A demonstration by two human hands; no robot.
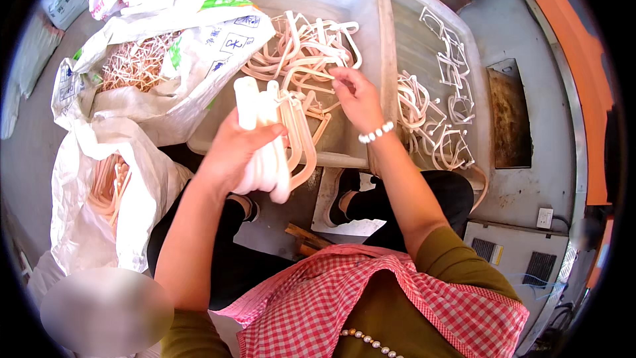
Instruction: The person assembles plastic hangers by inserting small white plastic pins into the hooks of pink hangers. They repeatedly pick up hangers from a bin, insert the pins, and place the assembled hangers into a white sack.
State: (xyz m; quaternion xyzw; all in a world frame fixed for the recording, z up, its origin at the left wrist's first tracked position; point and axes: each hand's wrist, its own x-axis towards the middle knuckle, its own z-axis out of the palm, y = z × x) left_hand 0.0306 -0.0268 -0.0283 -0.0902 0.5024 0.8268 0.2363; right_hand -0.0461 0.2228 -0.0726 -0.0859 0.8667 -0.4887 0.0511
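My left hand (pixel 232 152) is closed around a stack of whitish bent plastic loops (pixel 265 142), held above the near edge of a white plastic bin (pixel 358 0). Several peach-coloured loops (pixel 301 136) fan out from the right side of this stack. Over the bin, my right hand (pixel 358 99) has its thumb and fingertips drawn together at the end of a pale plastic loop (pixel 308 73). A tangled heap of similar loops (pixel 311 40) lies in the bin, just beyond my hands.
On the right, a second bin (pixel 430 0) holds white bent pieces (pixel 454 59) and loops (pixel 414 103). Left of me stand woven sacks, one with thin pinkish sticks (pixel 136 63), another with peach loops (pixel 109 185). A grey metal cabinet (pixel 517 252) is at right.
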